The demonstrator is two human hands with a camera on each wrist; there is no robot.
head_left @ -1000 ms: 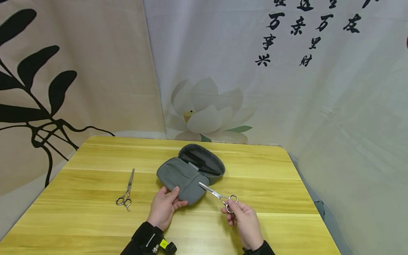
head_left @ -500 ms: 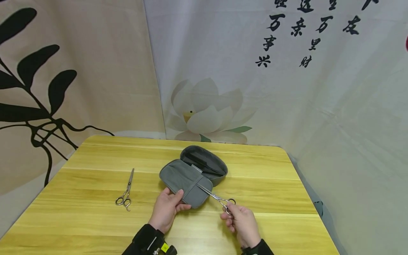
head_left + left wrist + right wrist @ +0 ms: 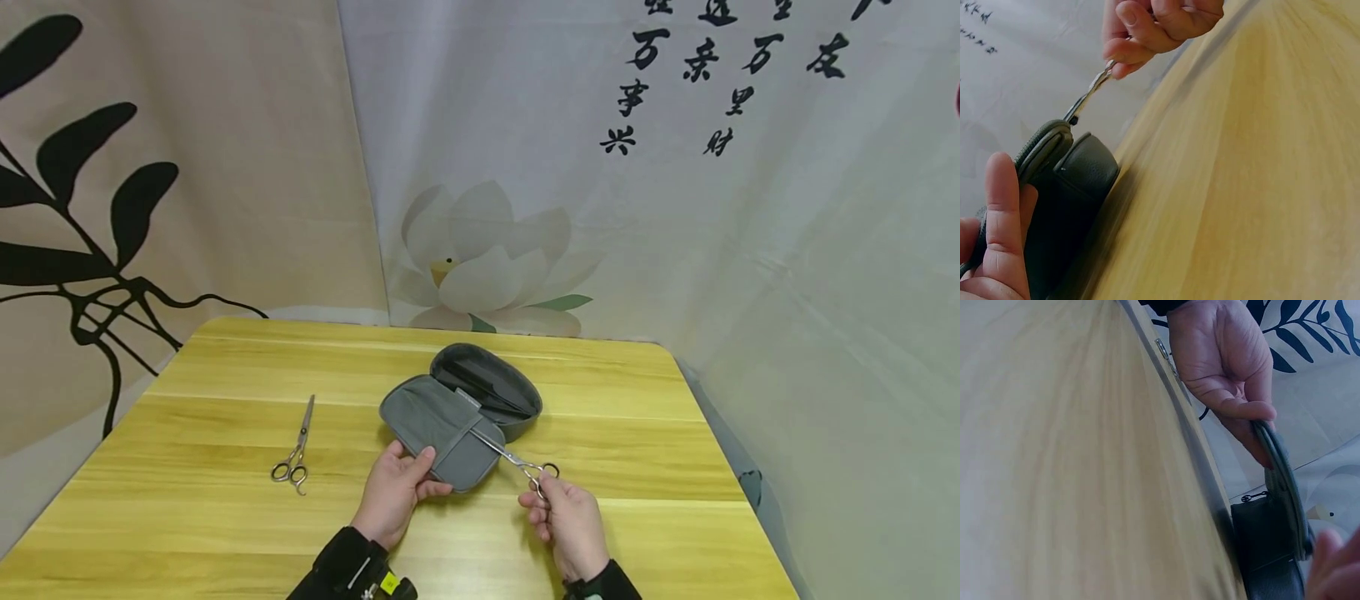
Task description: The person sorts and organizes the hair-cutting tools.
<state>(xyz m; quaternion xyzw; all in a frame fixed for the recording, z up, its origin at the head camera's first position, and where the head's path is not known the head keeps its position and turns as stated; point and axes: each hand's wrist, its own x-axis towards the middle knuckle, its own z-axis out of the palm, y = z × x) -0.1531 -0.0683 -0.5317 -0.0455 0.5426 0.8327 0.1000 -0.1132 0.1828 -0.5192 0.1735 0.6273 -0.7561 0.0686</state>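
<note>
A grey zip case [image 3: 426, 412] lies unfolded on the table, its deeper half at the back and its flat half tilted up toward me. My left hand [image 3: 392, 496] pinches the near edge of that flat half, thumb on the inner side and fingers beneath. By the handle rings, my right hand [image 3: 567, 521] holds silver hairdressing scissors [image 3: 501, 450]. Their blades point up and left, with the tips at the edge of the case's inner pocket, partly out of sight there. The left wrist view shows the scissors [image 3: 1090, 92] overlapping the case's rim [image 3: 1047, 140].
A second pair of scissors [image 3: 300, 450] rests on the wooden table [image 3: 187, 517] to the left, blades pointing away. Dark slim items [image 3: 487, 387] lie inside the deep half of the case. A printed cloth [image 3: 510, 125] hangs behind the table.
The case and my left hand have shifted slightly right. The scissors' tips, earlier in full view over the flat half, now sit partly hidden at the pocket's edge.
</note>
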